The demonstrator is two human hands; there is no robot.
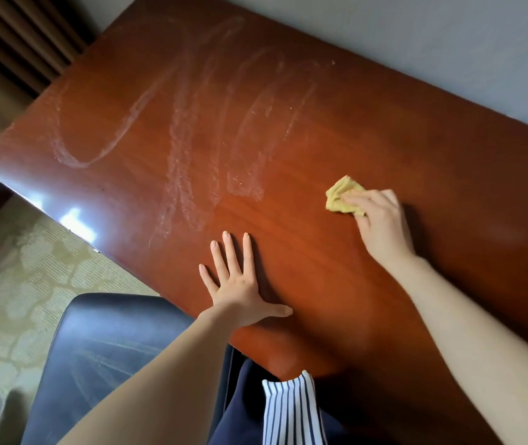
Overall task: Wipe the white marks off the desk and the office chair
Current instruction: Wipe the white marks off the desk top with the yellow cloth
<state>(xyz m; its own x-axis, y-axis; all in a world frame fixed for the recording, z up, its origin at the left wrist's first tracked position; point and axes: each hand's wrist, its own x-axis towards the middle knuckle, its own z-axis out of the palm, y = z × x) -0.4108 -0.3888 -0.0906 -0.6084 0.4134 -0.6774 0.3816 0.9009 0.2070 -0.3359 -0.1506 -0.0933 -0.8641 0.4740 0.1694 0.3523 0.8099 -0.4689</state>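
Observation:
A glossy red-brown desk (336, 268) fills most of the view. White smeared marks (192, 139) loop and streak across its left and middle part. My right hand (381, 223) presses a crumpled yellow cloth (341, 195) onto the desk, to the right of the marks. My left hand (240, 281) lies flat on the desk near its front edge, fingers spread, holding nothing. The black office chair (112, 345) stands at the lower left, with faint white streaks on its seat.
A grey wall (416, 33) runs behind the desk. Brown curtains (9, 59) hang at the upper left. Patterned beige carpet (15, 284) lies left of the chair. My dark clothing with a striped piece (288, 412) is at the bottom.

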